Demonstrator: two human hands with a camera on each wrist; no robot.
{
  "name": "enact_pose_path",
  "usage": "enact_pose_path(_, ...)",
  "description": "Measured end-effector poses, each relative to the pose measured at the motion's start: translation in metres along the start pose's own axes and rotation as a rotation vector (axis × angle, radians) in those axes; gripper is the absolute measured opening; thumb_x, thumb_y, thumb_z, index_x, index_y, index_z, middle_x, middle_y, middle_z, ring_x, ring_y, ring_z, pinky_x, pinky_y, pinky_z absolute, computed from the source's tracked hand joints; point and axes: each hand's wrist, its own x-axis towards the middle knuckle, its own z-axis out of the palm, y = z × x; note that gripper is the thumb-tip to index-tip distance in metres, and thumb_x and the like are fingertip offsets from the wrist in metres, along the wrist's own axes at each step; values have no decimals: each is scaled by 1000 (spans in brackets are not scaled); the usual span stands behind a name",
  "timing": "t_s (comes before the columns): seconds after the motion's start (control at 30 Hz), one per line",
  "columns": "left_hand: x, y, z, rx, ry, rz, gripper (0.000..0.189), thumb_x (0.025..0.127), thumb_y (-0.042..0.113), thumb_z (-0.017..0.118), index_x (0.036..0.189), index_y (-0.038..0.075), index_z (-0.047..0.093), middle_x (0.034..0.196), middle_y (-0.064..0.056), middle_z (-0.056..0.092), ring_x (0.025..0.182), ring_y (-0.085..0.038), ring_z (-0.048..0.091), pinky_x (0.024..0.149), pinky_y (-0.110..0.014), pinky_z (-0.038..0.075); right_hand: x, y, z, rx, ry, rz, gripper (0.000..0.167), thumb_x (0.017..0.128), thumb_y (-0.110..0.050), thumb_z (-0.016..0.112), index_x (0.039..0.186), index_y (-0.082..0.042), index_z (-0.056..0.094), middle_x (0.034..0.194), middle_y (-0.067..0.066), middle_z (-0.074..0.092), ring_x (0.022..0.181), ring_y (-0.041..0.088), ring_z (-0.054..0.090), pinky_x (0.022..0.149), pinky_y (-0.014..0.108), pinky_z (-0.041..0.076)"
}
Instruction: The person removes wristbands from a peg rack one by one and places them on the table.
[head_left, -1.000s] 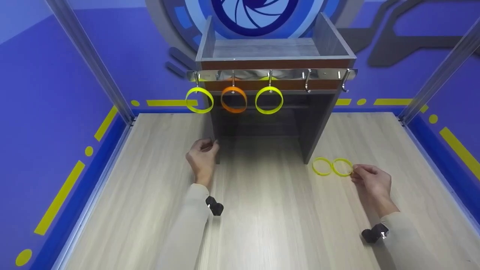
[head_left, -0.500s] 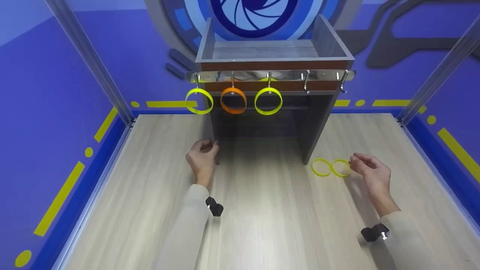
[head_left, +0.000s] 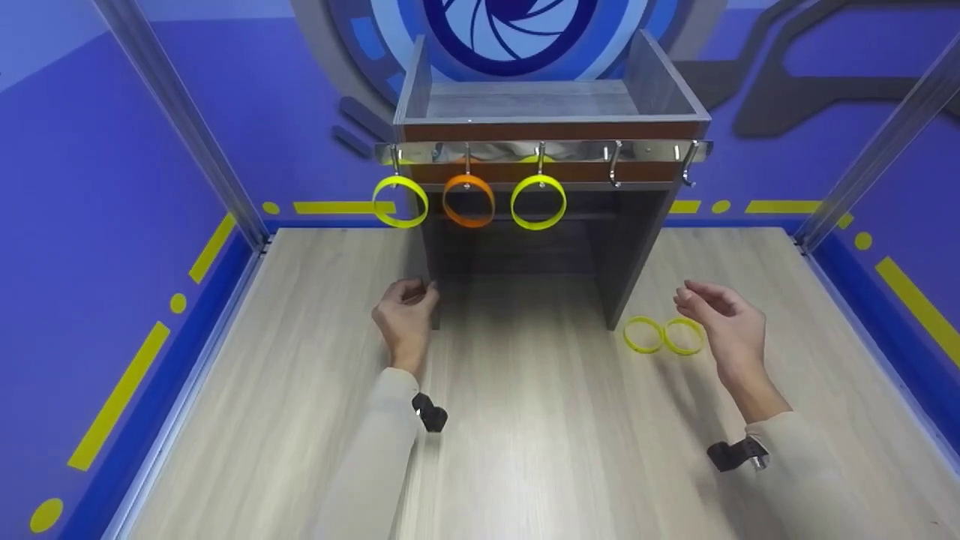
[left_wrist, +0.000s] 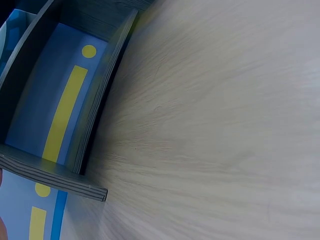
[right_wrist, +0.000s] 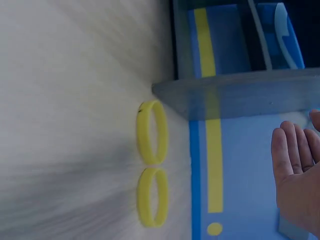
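In the head view my right hand [head_left: 726, 326] is raised over the table at the right, fingers loosely bent, with nothing seen in it. The right wrist view shows this hand [right_wrist: 299, 165] with its fingers fairly straight. Below and left of it, a yellow ring [head_left: 684, 353] and another yellow ring [head_left: 643, 352] lie side by side on the table. My left hand [head_left: 405, 315] stays by the shelf's left side panel, fingers loosely bent; whether it touches the panel cannot be told. A yellow ring [head_left: 400, 224], an orange ring [head_left: 469, 223] and a yellow ring [head_left: 538, 226] hang from hooks.
A grey wooden shelf [head_left: 634, 247] stands at the back. Across its front runs a metal hook rail [head_left: 574, 151]; its two rightmost hooks [head_left: 615, 169] carry no ring. Blue panels [head_left: 187, 135] with metal posts border the pale wooden table [head_left: 525, 435].
My right hand has lifted from beside the right-hand yellow ring and moved up and left. Both table rings stay put, and my left hand has not visibly moved.
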Motion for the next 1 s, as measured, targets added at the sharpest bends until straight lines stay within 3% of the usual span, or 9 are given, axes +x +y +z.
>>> enact_pose_path(0.3,0,1,-1,17,-12,11,13,82,4,87,88,0,77,86,-10,77,77,-28,77,68,-24,62,-6,-28,33,-30,-42,-120,36,95,-17,82,121,6,72,111,9,78,97,19,77,90,26,60)
enact_pose_path(0.63,0,2,-1,18,-10,17,13,82,3,87,89,-1,77,87,-10,77,77,-24,78,69,-26,63,-6,-50,65,68,-95,-218,32,94,-6,82,119,11,71,112,24,75,95,30,76,89,35,62)
enact_pose_path(1.0,0,2,-1,35,-16,14,13,83,4,87,90,0,77,88,-10,77,78,-24,78,70,-27,63,-3,-66,94,65,-187,-263,32,94,-2,81,122,10,71,114,18,77,101,25,77,89,34,62)
